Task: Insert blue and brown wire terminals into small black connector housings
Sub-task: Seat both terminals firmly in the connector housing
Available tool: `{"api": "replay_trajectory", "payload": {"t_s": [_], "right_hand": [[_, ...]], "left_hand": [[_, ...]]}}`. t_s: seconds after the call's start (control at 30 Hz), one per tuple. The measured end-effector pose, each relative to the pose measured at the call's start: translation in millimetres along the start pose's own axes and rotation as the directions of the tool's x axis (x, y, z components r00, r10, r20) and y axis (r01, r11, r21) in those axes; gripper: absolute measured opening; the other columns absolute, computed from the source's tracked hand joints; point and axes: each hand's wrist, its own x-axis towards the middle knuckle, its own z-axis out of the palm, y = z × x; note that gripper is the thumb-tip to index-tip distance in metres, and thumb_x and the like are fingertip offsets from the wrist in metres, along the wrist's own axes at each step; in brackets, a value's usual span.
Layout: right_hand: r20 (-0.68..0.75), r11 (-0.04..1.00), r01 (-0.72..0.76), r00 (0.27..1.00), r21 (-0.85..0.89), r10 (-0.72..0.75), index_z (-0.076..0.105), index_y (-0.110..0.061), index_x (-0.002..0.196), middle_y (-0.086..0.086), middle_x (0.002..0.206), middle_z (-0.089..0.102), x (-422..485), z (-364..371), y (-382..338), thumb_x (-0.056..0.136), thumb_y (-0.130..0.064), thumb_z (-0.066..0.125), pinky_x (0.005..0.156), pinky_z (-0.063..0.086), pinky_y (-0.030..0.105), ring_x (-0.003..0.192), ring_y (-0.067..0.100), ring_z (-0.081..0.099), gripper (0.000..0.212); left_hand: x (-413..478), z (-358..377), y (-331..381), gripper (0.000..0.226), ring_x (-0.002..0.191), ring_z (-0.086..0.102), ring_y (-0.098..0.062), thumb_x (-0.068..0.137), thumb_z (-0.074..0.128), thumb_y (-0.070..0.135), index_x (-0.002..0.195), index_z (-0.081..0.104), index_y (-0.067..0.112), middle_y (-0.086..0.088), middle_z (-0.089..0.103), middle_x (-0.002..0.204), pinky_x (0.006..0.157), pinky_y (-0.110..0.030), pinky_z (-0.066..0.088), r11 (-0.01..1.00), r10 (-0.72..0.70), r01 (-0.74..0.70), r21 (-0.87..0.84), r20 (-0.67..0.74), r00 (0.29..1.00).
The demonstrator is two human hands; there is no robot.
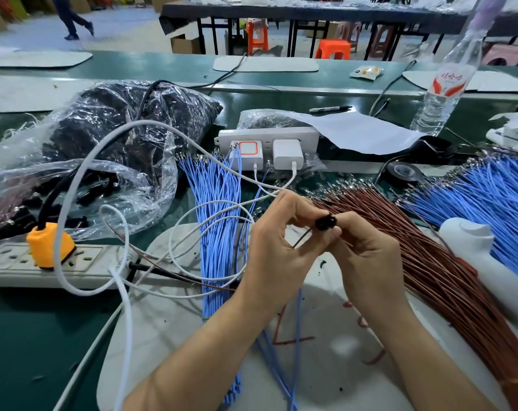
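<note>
A small black connector housing [326, 223] is held between both hands above the white mat [174, 336]. My left hand [277, 247] pinches a thin brown wire [301, 238] that runs up to the housing. My right hand [367, 256] grips the housing from the right with thumb and fingertips. A bundle of blue wires [219, 232] lies to the left of my hands. A bundle of brown wires [447, 274] fans out to the right. A second blue bundle [489, 191] lies at the far right.
A clear bag of black housings [118, 137] sits at the left. A grey power strip with an orange plug [47, 250] lies at front left; a white strip with chargers [269, 143] stands behind. White cables loop across. A water bottle [447, 87] stands back right.
</note>
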Motion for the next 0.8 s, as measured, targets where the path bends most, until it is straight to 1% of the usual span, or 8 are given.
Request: {"api": "replay_trajectory", "payload": {"t_s": [0.07,0.17,0.27,0.4,0.47,0.57,0.67,0.8], "right_hand": [[0.019,1.000,0.007,1.000,-0.013,-0.006,0.069,-0.009,0.089,0.011,0.082,0.069,-0.3,0.7,-0.1,0.083,-0.017,0.062,0.064,0.049,0.012,0.069,0.003,0.064,0.012],[0.045,1.000,0.005,0.999,-0.020,-0.004,0.068,-0.006,0.090,0.010,0.079,0.066,0.1,0.9,1.1,0.086,-0.011,0.061,0.063,0.046,0.010,0.067,0.000,0.061,0.009],[0.066,0.996,0.039,0.997,-0.075,-0.034,0.066,-0.008,0.086,-0.008,0.072,0.062,-0.5,0.4,4.1,0.089,0.001,0.061,0.060,0.042,0.006,0.063,-0.004,0.057,0.010],[0.046,0.981,0.026,0.999,-0.190,-0.018,0.069,-0.003,0.087,0.005,0.078,0.068,-0.2,1.4,9.7,0.089,0.001,0.062,0.062,0.045,0.011,0.070,0.004,0.061,0.009],[0.049,0.981,0.014,0.999,-0.195,-0.005,0.070,-0.004,0.089,0.009,0.081,0.069,0.0,0.3,10.9,0.089,0.003,0.062,0.064,0.049,0.017,0.072,0.009,0.063,0.011],[0.080,0.996,0.014,0.997,-0.085,-0.007,0.071,-0.011,0.092,0.011,0.089,0.070,-1.8,-1.3,7.1,0.088,-0.008,0.065,0.071,0.054,0.026,0.082,0.020,0.067,0.008],[0.066,0.996,-0.037,0.997,0.078,0.032,0.071,-0.016,0.088,0.007,0.088,0.069,-1.8,-1.2,-0.2,0.081,-0.026,0.069,0.071,0.052,0.021,0.081,0.014,0.066,0.013],[0.044,0.987,-0.041,0.998,0.158,0.034,0.069,-0.006,0.085,0.006,0.081,0.067,0.5,-2.1,-3.3,0.077,-0.019,0.071,0.070,0.050,0.018,0.076,0.010,0.063,0.016]], "left_hand": [[-0.6,1.4,1.5,0.029,0.078,0.054,-0.017,0.077,0.074,0.012,0.085,0.054,0.031,0.016,0.053,0.084,0.070,-0.054,0.048,1.000,-0.022,0.022,0.001,-0.007,1.000],[-0.3,1.6,2.5,0.029,0.077,0.055,-0.016,0.076,0.074,0.010,0.084,0.053,0.029,0.019,0.054,0.081,0.072,-0.056,0.047,0.999,-0.038,0.038,0.030,-0.008,0.999],[0.0,0.7,3.4,0.028,0.077,0.057,-0.011,0.076,0.074,0.011,0.084,0.054,0.027,0.020,0.056,0.080,0.074,-0.051,0.048,0.997,-0.038,0.038,0.066,-0.005,0.999],[-1.6,0.8,2.9,0.029,0.076,0.056,-0.007,0.075,0.074,0.006,0.084,0.055,0.026,0.020,0.056,0.081,0.073,-0.034,0.050,0.997,-0.017,0.018,0.069,-0.014,1.000],[-1.5,0.2,1.7,0.028,0.079,0.056,-0.005,0.076,0.075,0.006,0.086,0.056,0.025,0.019,0.056,0.083,0.075,-0.024,0.047,0.997,0.012,-0.010,0.075,-0.025,1.000],[-1.3,-0.1,1.9,0.024,0.082,0.058,-0.006,0.079,0.074,0.015,0.090,0.057,0.027,0.018,0.058,0.087,0.077,-0.021,0.046,0.996,0.051,-0.050,0.079,-0.008,0.999],[-1.3,0.0,3.1,0.020,0.084,0.057,-0.014,0.082,0.072,0.023,0.092,0.057,0.033,0.016,0.059,0.088,0.078,-0.022,0.045,0.989,0.083,-0.085,0.121,0.017,0.996],[-0.2,-1.9,4.2,0.021,0.087,0.054,-0.014,0.083,0.070,0.030,0.101,0.060,0.033,0.019,0.058,0.090,0.079,-0.019,0.040,0.978,0.104,-0.103,0.182,0.006,0.995]]}}
